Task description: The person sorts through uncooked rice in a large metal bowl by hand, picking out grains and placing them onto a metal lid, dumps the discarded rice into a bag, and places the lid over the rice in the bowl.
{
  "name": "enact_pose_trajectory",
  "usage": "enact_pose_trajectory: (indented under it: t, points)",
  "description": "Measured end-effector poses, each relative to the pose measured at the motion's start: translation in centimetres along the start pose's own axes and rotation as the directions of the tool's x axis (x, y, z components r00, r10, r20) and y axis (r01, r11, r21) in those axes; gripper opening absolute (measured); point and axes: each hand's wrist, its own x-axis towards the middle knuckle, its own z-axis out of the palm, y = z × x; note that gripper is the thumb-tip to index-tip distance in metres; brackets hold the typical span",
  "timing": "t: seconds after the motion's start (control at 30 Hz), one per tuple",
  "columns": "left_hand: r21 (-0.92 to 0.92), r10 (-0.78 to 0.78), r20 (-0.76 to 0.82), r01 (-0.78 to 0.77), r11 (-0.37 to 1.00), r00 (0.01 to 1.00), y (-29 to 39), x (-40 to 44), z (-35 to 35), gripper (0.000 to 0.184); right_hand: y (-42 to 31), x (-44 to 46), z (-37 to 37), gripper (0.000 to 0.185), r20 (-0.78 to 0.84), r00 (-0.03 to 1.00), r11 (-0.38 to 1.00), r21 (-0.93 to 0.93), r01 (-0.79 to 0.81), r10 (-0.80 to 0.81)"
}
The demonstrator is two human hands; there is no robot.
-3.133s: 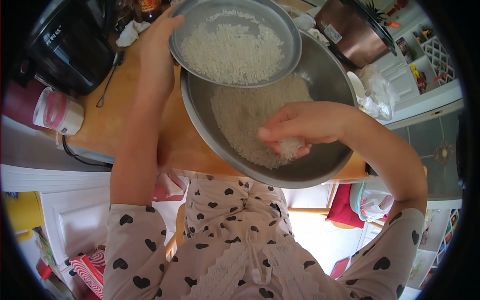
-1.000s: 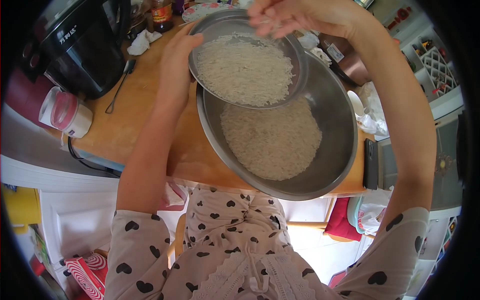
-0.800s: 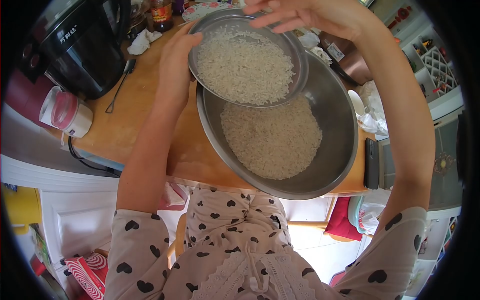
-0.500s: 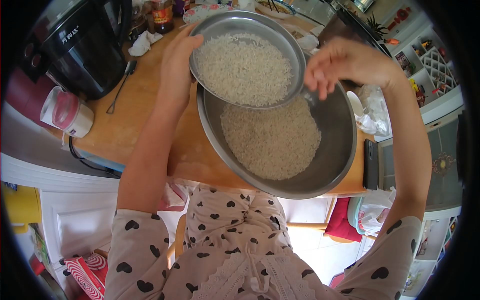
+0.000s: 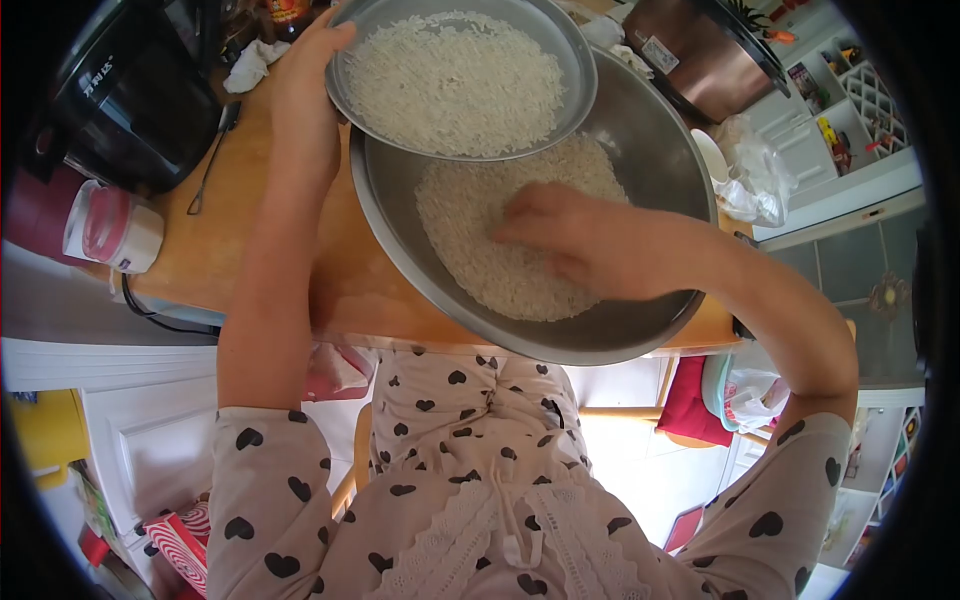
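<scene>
My left hand (image 5: 306, 85) grips the left rim of a shallow metal plate (image 5: 585, 95), thumb on the edge. White rice (image 5: 460, 85) covers much of that plate, which is held over the far part of a large metal bowl (image 5: 660, 180). More rice (image 5: 470, 240) lies across the bowl's bottom. Inside the bowl, my right hand (image 5: 580, 240) is low over this rice, its fingers reaching left. Motion blurs those fingers, and whether they touch or hold grains cannot be made out.
On the wooden table (image 5: 250, 220) at left are a black appliance (image 5: 135, 100), a jar with pink (image 5: 115, 228) and a thin metal utensil (image 5: 210, 165). A copper-coloured cooker (image 5: 700, 60) and plastic bags (image 5: 755, 165) are beyond the bowl at right.
My right hand has come down from beside the plate into the bowl, over the rice. The plate, bowl and table objects appear shifted up and left in view. My left hand still holds the plate.
</scene>
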Motion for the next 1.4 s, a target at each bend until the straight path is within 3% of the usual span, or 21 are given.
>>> enact_pose_trajectory:
  t: [0.07, 0.17, 0.27, 0.37, 0.47, 0.57, 0.67, 0.77, 0.87, 0.97, 1.07, 1.17, 1.4]
  points:
    - [-0.019, -0.002, 0.000, 0.002, 1.000, 1.000, 0.0, 0.0, 0.0, 0.048, -0.7, -0.5, -0.5, 0.040, 0.138, 0.988, 0.995, 0.079, 0.063, -0.073]
    - [0.030, 0.010, -0.006, -0.010, 1.000, 1.000, -0.1, 0.1, -0.2, 0.048, 0.1, -1.3, -4.8, 0.040, 0.429, 0.897, 0.931, 0.276, -0.238, 0.102]
    - [0.043, 0.003, -0.017, -0.002, 0.999, 1.000, 0.1, 0.0, -0.2, 0.049, 2.0, -2.6, -4.9, 0.036, 0.178, 0.884, 0.901, -0.118, -0.418, 0.433]
    - [0.026, -0.015, -0.037, 0.016, 1.000, 0.999, 0.0, 0.1, -0.2, 0.049, 2.6, -2.9, -3.2, 0.036, 0.165, 0.790, 0.806, -0.176, -0.565, 0.590]
    - [0.002, -0.018, -0.064, 0.018, 1.000, 0.998, 0.1, 0.0, 0.0, 0.049, -0.8, -1.6, -2.8, 0.039, 0.230, 0.748, 0.781, -0.130, -0.611, 0.623]
    - [0.002, -0.025, -0.078, 0.025, 1.000, 0.997, -0.1, 0.2, -0.1, 0.049, -3.5, -0.4, -1.8, 0.042, 0.298, 0.756, 0.800, -0.052, -0.597, 0.583]
    - [-0.009, -0.046, -0.087, 0.045, 0.999, 0.995, -0.1, 0.4, -0.4, 0.050, -5.1, 0.9, -1.0, 0.043, 0.303, 0.828, 0.847, 0.106, -0.520, 0.471]
    - [0.013, -0.042, -0.090, 0.043, 0.999, 0.995, 0.0, 0.3, -0.2, 0.050, -3.5, 2.2, 1.1, 0.046, 0.199, 0.946, 0.896, 0.319, -0.310, 0.257]
    - [-0.010, -0.074, -0.084, 0.073, 0.997, 0.994, 0.3, -0.1, 0.2, 0.050, -3.9, 3.7, -0.4, 0.047, 0.490, 0.789, 0.578, 0.543, -0.609, 0.370]
    - [-0.013, -0.071, -0.041, 0.071, 0.997, 0.997, 0.4, -0.1, 0.4, 0.049, -2.4, 3.6, 0.5, 0.044, 0.534, 0.790, 0.311, 0.729, -0.610, 0.300]
    - [-0.032, -0.051, 0.016, 0.051, 0.998, 0.999, 0.3, -0.1, 0.3, 0.049, -1.5, 2.8, -0.5, 0.041, 0.587, 0.793, 0.422, 0.684, -0.595, 0.167]
    - [0.102, -0.025, 0.075, 0.017, 0.995, 0.997, 0.3, 0.0, -0.3, 0.049, -1.6, 1.7, -3.0, 0.037, 0.591, 0.779, 0.389, 0.680, -0.622, 0.212]
    - [0.133, 0.047, -0.002, -0.046, 0.990, 0.999, 0.2, 0.0, 0.1, 0.049, -0.3, 1.8, -10.8, 0.033, 0.325, 0.913, 0.534, 0.741, -0.407, 0.244]
